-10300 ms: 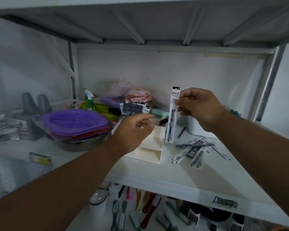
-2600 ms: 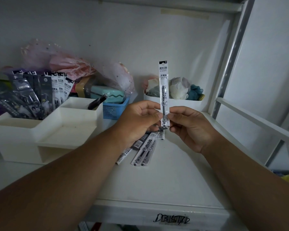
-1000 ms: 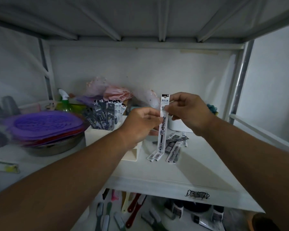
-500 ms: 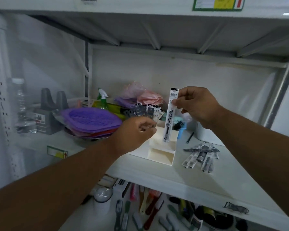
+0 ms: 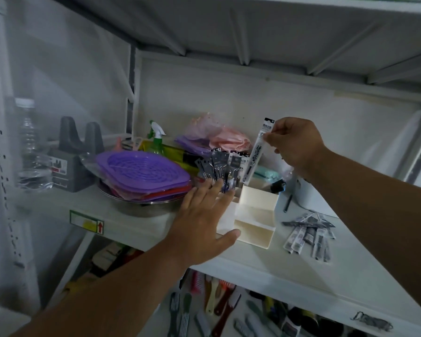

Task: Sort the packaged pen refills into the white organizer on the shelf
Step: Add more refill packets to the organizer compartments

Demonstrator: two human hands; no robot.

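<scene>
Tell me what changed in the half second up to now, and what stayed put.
The left hand has opened and reached forward, its straight fingers now against the refill packs standing in the white organizer. The right hand has brought its refill pack closer, the lower end at the organizer's back compartment. That pack stays pinched near the top; the loose refills lie unmoved.

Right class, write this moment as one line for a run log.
right hand: pinches refill pack upright over white organizer | left hand: open, fingers against filed packs | loose packs: unsorted on shelf
</scene>
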